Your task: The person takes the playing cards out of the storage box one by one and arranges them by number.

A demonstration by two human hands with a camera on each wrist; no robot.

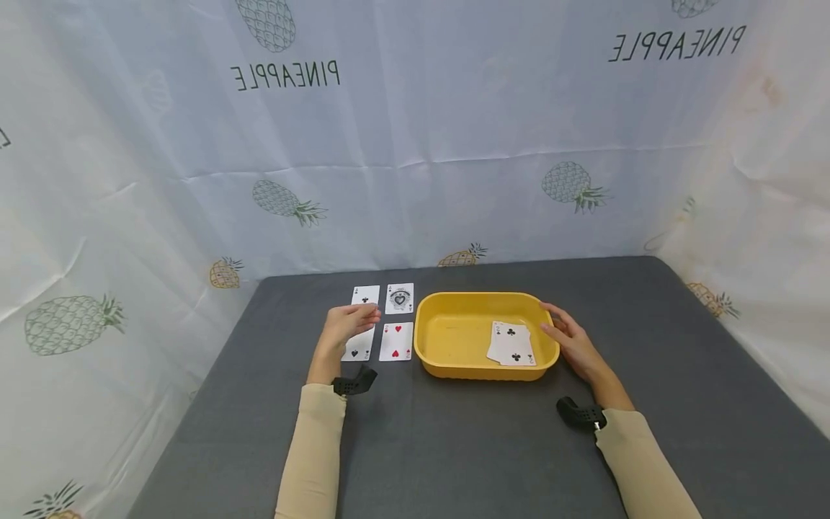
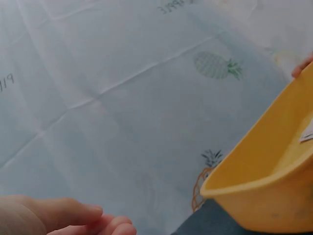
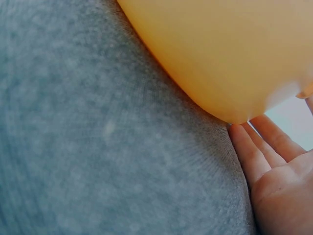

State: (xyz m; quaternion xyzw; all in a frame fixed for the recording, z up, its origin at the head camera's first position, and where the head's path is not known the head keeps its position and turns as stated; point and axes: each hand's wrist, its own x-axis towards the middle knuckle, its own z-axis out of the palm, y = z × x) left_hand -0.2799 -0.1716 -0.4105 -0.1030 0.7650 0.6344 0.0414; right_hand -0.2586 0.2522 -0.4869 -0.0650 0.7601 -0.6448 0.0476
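In the head view my left hand [image 1: 350,328] is over the left-hand playing cards, partly covering the clubs card [image 1: 365,293] and the spade card [image 1: 358,347]. Its thumb and fingers lie close together, with no card visible between them in the left wrist view. My right hand [image 1: 573,346] holds the right end of a yellow plastic tray [image 1: 447,371], with fingertips over the rim. From the right wrist, other fingers [image 3: 252,156] show against its outer wall. Inside the tray lies a small pile of cards [image 1: 511,344], a clubs card on top.
An ornate ace [image 1: 399,298] and a hearts card [image 1: 395,342] lie face up between my left hand and the tray. Everything rests on a dark grey table [image 1: 480,447]. A white curtain [image 1: 415,130] with pineapple prints hangs behind and on both sides.
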